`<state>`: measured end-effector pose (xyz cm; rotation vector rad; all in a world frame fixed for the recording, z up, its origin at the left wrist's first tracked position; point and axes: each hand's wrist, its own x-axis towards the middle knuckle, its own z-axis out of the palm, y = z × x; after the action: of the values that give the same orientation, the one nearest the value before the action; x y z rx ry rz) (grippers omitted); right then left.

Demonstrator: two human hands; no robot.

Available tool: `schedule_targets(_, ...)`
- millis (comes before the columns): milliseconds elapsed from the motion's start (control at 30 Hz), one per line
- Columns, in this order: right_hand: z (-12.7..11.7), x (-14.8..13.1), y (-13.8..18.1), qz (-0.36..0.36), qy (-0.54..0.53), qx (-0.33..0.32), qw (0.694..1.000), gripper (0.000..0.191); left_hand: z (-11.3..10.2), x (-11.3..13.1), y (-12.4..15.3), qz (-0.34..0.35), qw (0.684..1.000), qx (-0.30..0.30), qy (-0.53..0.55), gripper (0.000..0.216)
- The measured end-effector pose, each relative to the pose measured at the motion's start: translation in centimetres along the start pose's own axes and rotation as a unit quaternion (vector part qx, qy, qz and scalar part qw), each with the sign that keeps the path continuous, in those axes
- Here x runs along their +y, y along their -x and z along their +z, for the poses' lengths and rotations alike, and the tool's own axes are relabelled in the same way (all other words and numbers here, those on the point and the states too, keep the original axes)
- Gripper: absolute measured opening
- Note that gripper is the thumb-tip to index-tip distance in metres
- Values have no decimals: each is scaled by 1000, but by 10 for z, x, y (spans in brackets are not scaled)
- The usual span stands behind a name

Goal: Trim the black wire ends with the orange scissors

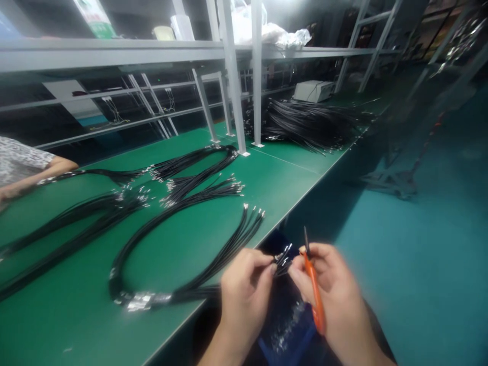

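Near the table's front edge, my left hand pinches the ends of several black cables between thumb and fingers. My right hand is closed around a cutting tool with orange handles, its dark pointed tip angled upward; whether it is scissors or pliers I cannot tell. The right fingertips are close beside the cable ends. From my left hand the cables run back to a black cable bundle curving over the green table, wrapped with shiny clear material at its bend.
More cable bundles with silvery tips lie on the green table. Another person's arm reaches in at left. A large cable heap lies behind the shelf posts. Below my hands is a blue bin with small clear bits.
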<state>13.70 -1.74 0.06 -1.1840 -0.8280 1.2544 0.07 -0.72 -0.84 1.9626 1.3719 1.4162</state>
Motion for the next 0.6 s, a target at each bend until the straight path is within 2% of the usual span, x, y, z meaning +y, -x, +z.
schedule_targets(267, 14, 5, -12, -26, -102, -24, 994, 35, 1, 5, 2, -15, 1000, -5, 1, 10)
schedule_targets(500, 14, 4, -12, -161, -8, 57, 985, 31, 7, 4, 6, -5, 998, -8, -55, 8)
schedule_targets(600, 19, 7, -13, -163, 13, 78, 984, 29, 10, 5, 6, -8, 998, -4, -64, 8)
